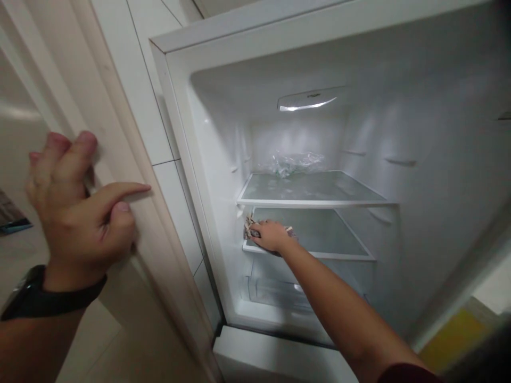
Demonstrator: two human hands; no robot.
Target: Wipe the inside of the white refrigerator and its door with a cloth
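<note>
- Fridge [419, 223] open, cavity wide and mostly bare; side walls and top edge frame the opening.
- Right hand [271, 235] palm down on cloth [249, 224], at front left corner of lower shelf [335, 236], close to left wall.
- Fingers look held together over cloth; too small to tell whether they grip it.
- Cloth mostly hidden under hand, only patterned edge shows at left.
- Free shelf surface to the right and behind the hand; upper shelf [315, 187] just above, low gap between the two.
- Plastic [295, 161], crumpled and clear, at back of upper shelf.
- Drawer [267, 290] under lower shelf, partly hidden by forearm.
- Left hand [75, 213] against door frame [131, 138], well apart from fridge; fingers loosely curled, index stretched out, holding nothing.
- Black band [51, 298] on left wrist.
- Bottom right corner blurred, yellow patch unclear.
</note>
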